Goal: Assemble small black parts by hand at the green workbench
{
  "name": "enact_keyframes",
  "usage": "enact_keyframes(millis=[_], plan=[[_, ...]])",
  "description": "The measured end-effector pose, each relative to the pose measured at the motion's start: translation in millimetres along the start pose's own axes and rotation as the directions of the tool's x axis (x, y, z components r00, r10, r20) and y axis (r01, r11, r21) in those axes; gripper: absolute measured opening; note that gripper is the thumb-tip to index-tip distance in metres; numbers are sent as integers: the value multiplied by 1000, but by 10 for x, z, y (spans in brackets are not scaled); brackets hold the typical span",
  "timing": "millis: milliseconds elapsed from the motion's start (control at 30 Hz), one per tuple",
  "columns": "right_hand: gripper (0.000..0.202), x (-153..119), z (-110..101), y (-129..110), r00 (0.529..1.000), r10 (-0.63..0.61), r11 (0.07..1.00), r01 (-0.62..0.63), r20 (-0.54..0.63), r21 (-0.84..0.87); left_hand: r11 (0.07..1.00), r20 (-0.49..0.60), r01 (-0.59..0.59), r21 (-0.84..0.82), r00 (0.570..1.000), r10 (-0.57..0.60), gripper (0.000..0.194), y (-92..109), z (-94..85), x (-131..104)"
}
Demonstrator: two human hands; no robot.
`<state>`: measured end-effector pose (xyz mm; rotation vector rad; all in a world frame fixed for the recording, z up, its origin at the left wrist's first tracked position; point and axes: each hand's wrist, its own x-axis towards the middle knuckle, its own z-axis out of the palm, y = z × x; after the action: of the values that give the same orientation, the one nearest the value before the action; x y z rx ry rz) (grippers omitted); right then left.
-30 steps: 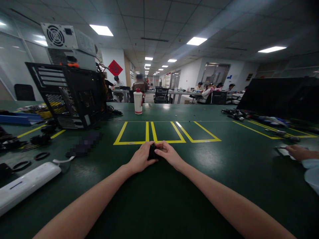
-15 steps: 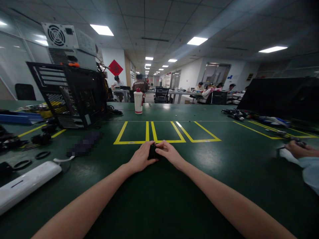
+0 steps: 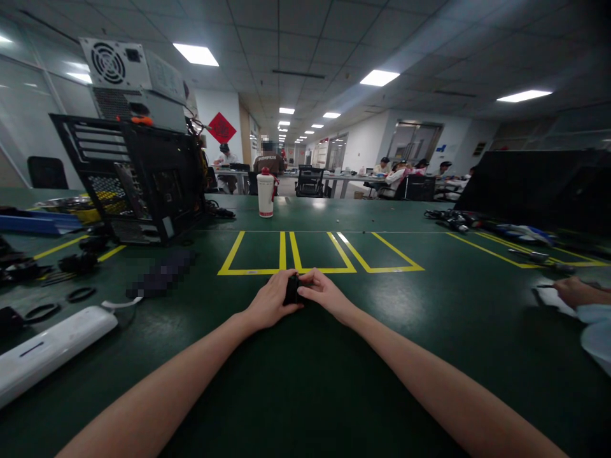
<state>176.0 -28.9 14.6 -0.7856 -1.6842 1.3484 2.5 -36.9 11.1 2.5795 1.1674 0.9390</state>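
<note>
Both hands meet at the middle of the green table, just in front of the yellow tape outlines. A small black object sits between them; its kind is too dark and too covered to make out. My left hand wraps round its left side, thumb below and fingers over the top. From the right, my right hand pinches at its edge with thumb and fingertips. The fingers hide most of the object.
At left stand a black computer case topped by power supplies, and a white elongated device. A white cup stands farther back. Another person's hand holds something white at right, near a dark panel.
My hands keep almost the same place and grip on the black object. At the right edge, the other person's hand has shifted slightly.
</note>
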Motion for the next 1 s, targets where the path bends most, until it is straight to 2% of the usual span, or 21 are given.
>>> enact_keyframes(millis=[133,367,667,900,1000], plan=[[26,29,11,20,999,1,999,-4,-51,-42,1000,2,-3,9,1000,3,61,5,-4,1],[34,11,-16,22,999,5,1000,-6,43,24,1000,-1,-7,18,1000,7,61,-23,13,2],[25,23,13,2,1000,-12,1000,11,-26,-15,1000,2,0,15,1000,0,61,-12,7,6],[35,-5,-17,-6,999,10,1000,-10,54,8,1000,14,16,-7,1000,-16,60,-4,5,-1],[33,-13,-4,-1,999,-10,1000,10,36,8,1000,13,17,-11,1000,-17,60,-3,3,-4]])
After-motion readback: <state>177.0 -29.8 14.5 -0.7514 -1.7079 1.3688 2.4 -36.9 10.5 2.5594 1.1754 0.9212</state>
